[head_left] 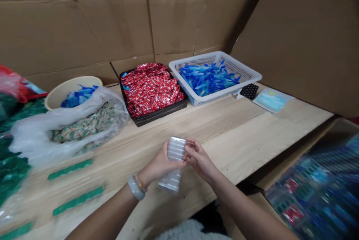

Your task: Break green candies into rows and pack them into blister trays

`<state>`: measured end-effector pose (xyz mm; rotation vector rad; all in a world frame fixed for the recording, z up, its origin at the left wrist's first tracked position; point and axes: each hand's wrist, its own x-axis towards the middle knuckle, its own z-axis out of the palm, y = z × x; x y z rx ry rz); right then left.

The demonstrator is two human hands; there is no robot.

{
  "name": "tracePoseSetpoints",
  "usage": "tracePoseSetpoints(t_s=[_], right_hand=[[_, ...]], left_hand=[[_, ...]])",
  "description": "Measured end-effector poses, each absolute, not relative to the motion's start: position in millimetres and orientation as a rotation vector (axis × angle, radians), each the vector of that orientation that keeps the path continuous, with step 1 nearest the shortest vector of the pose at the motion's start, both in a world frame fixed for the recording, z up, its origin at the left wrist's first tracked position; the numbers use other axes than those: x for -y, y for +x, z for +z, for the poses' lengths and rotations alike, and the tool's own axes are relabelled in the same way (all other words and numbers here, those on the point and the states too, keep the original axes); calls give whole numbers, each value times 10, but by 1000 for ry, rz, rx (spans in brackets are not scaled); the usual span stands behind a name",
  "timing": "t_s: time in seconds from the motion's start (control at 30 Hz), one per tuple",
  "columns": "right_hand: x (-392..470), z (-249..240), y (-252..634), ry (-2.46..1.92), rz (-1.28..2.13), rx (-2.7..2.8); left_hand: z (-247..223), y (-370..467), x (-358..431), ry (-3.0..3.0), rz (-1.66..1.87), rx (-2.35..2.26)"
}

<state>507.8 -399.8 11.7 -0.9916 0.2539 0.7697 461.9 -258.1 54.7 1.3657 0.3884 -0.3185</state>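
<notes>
A clear, ribbed stack of what look like thin plastic cases (176, 148) is held upright over the near part of the table. My left hand (164, 161) is wrapped round it from the left, thumb across the front. At its upper right edge, the fingers of my right hand (198, 157) are bent and pinch the side. Whether they grip one piece or the whole stack is too small to tell. The lower end of the stack (171, 182) sticks out below my left thumb.
Behind stand a black box of red packets (130, 118), a white basket of blue pieces (199, 99) and a cream bowl (50, 97). An open plastic bag (30, 135) lies left, near green strips (78, 200). A carton of packed clear cases (314, 191) stands right, below the table edge.
</notes>
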Motion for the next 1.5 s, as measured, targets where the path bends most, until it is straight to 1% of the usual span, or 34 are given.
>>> tracePoseSetpoints(t_s=[0.2, 0.37, 0.43, 0.53, 0.6, 0.67, 0.77, 0.83, 0.93, 1.0, 1.07, 1.1, 1.17, 1.23, 1.3, 1.4, 1.5], right_hand=[[3950, 34, 5065, -1038, 817, -208], [4232, 114, 5183, -1370, 694, -223], [4294, 179, 5264, -1481, 803, -153], [4293, 293, 5249, -1504, 920, -44], [4353, 294, 5234, -1460, 846, -28], [4571, 195, 5368, -1356, 718, -125], [5190, -19, 5912, -1311, 410, -317], [5613, -140, 6369, -1417, 266, -431], [5879, -266, 6825, -1458, 208, -544], [5733, -291, 6812, -1476, 190, -557], [5388, -281, 6570, -1454, 240, -451], [5183, -274, 6408, -1383, 337, -317], [4808, -273, 6107, -1112, 547, -134], [4586, -286, 5923, -901, 637, -118], [4532, -296, 5881, -798, 687, -128], [4582, -245, 5978, -809, 749, -119], [4600, -72, 6055, -1027, 866, -102]], left_hand=[[526, 4545, 2568, 1328, -253, -356], [485, 4587, 2787, 1416, -205, -312], [479, 4626, 2856, 1550, -108, -340], [547, 4596, 2864, 1643, 1, -361], [610, 4577, 2791, 1619, -40, -370], [626, 4663, 2680, 1611, -93, -455], [554, 5009, 2613, 1715, -162, -545], [482, 5248, 2703, 1753, -225, -516], [363, 5451, 2923, 1789, -334, -462], [292, 5509, 3044, 1841, -369, -477], [247, 5555, 3133, 1867, -401, -462], [235, 5581, 3169, 1851, -422, -429], [229, 5631, 3223, 1768, -458, -356], [235, 5664, 3248, 1677, -464, -318], [244, 5667, 3242, 1611, -448, -307], [267, 5631, 3223, 1538, -435, -289], [307, 5584, 3238, 1522, -437, -274]])
